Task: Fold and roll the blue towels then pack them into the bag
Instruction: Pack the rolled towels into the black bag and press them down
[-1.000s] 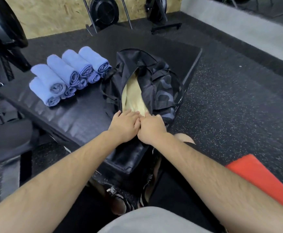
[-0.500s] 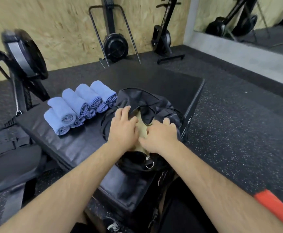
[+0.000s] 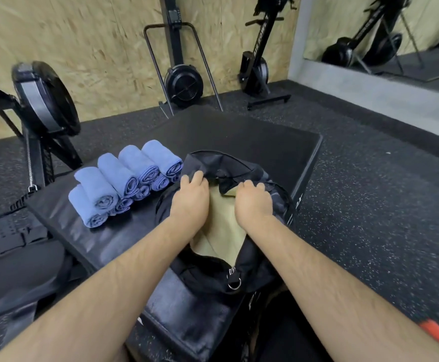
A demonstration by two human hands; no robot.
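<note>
- The black bag (image 3: 214, 273) lies on the right half of the black padded platform (image 3: 252, 137); its near end is by the platform's front edge and its right side runs along the right edge; the mouth is spread, showing the tan lining (image 3: 222, 231); a metal ring (image 3: 234, 284) hangs at the near end.
- The left hand (image 3: 191, 198) has its fingers (image 3: 195, 178) curled over the left lip of the bag's mouth, gripping the black fabric.
- The right hand (image 3: 252, 202) grips the right lip in the same way, fingers (image 3: 255, 188) curled over the cloth; the two hands are apart, with the lining between them.
- The blue towels (image 3: 124, 178) are rolled and stacked in two layers near the platform's left edge, just beside the bag's far left side; there seem to be eight rolls, though the lower ones are partly hidden.
- Beyond the platform's far edge, exercise machines (image 3: 184, 82) stand against the chipboard wall (image 3: 95, 48); a red object (image 3: 438, 335) shows on the speckled floor (image 3: 370, 205) at the lower right.
</note>
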